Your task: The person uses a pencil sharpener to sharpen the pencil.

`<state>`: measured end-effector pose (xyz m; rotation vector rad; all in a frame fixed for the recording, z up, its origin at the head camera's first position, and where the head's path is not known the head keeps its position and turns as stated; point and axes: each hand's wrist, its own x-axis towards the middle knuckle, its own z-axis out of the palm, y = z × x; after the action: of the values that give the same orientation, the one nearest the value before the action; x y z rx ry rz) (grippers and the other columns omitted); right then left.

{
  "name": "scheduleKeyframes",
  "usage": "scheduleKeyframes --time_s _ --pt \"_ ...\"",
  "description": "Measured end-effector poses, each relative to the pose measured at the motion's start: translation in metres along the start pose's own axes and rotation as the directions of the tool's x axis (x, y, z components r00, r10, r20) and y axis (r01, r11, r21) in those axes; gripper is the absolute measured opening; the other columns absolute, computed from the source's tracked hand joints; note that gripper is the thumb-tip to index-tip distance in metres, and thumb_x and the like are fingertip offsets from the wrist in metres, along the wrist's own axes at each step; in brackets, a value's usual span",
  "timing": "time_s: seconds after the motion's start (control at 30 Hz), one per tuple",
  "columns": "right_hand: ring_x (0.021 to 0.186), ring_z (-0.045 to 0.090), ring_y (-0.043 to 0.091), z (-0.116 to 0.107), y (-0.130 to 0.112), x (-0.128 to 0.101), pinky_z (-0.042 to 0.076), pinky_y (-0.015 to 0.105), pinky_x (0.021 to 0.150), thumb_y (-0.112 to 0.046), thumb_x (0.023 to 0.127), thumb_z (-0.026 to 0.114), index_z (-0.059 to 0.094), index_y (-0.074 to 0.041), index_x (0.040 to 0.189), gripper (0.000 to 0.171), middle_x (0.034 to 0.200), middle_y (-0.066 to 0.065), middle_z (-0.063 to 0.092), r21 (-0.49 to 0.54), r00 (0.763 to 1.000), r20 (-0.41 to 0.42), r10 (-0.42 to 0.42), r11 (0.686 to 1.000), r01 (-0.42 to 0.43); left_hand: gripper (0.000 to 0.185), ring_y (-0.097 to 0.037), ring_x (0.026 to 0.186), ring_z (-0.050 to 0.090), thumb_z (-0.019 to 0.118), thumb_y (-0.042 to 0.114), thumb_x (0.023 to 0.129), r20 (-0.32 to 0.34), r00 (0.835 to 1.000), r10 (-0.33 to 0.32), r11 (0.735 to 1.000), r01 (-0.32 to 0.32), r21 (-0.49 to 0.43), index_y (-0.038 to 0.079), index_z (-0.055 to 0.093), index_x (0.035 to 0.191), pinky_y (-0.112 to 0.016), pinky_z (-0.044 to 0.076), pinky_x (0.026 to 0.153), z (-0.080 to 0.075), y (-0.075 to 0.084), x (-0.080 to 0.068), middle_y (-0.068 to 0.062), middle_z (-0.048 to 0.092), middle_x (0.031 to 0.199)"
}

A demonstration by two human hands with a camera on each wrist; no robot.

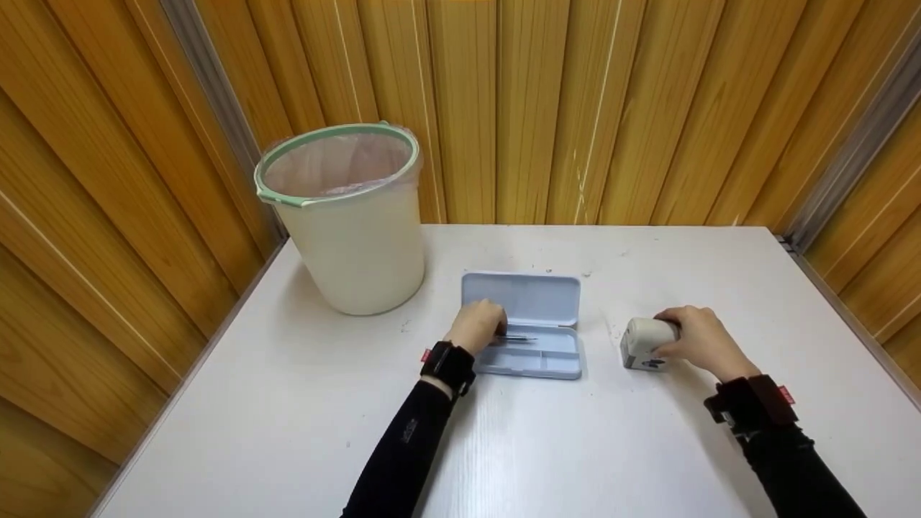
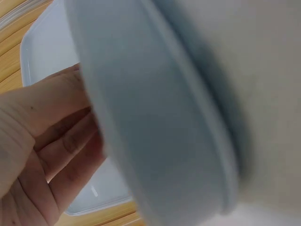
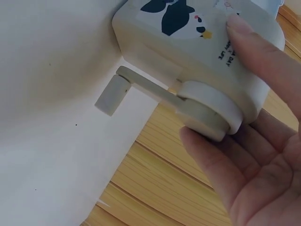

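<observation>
I see 2 hands at work on the white counter [image 1: 288,432]. The left hand [image 1: 476,325] reaches into the open pale-blue pencil case [image 1: 547,360], which lies near the middle of the counter with its lid [image 1: 521,298] folded back toward the far edge. Its fingers curl over a thin dark pencil [image 1: 519,337] lying in the tray; I cannot tell from the head view whether they actually pinch it. The left wrist view shows only the case rim up close and the fingers [image 2: 61,141] inside, blurred.

The right hand [image 1: 701,342] grips a small cream crank sharpener [image 1: 646,344] standing on the counter just right of the case, apart from it, toward the right edge. The right wrist view shows the fingers [image 3: 263,61] wrapped round the body, with its crank handle [image 3: 115,94] sticking out free.

A cream bin [image 1: 345,223] with a green rim and a plastic liner stands at the far left corner.
</observation>
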<state>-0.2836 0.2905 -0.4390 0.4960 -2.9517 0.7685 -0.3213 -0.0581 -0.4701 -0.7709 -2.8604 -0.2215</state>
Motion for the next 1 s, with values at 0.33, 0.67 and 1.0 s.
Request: scheduleKeyframes --time_s 0.33,0.67,1.0 --pt "0.132 0.039 0.055 0.002 -0.034 0.0 0.032 0.068 0.107 -0.015 0.073 0.084 0.048 0.012 0.135 0.077 0.139 0.037 0.047 -0.027 0.999 0.027 -0.028 0.999 0.029 0.013 -0.019 0.079 0.073 0.084 0.021 0.071 0.033 0.999 -0.014 0.999 0.015 -0.049 0.014 0.08 0.082 -0.03 0.058 0.073 0.002 -0.003 -0.002 -0.001 0.077 0.083" --pt "0.116 0.059 0.048 0.07 -0.084 0.003 0.045 0.059 0.101 -0.022 0.082 0.078 0.042 0.016 0.138 0.077 0.13 0.038 0.055 0.023 0.995 0.052 -0.082 0.996 0.081 0.012 -0.019 0.081 0.074 0.084 0.019 0.072 0.027 0.999 -0.022 0.998 0.024 -0.053 0.015 0.081 0.082 -0.029 0.059 0.075 0.002 -0.005 -0.003 -0.001 0.077 0.085" --pt "0.116 0.059 0.048 0.093 -0.087 0.012 0.045 0.058 0.102 -0.017 0.074 0.083 0.048 0.012 0.136 0.076 0.126 0.035 0.059 0.06 0.989 0.117 0.085 0.994 -0.093 0.01 -0.02 0.078 0.074 0.083 0.011 0.073 -0.005 1.0 -0.014 0.999 0.014 -0.045 0.014 0.08 0.082 -0.028 0.059 0.073 0.002 -0.007 -0.01 -0.002 0.077 0.084"
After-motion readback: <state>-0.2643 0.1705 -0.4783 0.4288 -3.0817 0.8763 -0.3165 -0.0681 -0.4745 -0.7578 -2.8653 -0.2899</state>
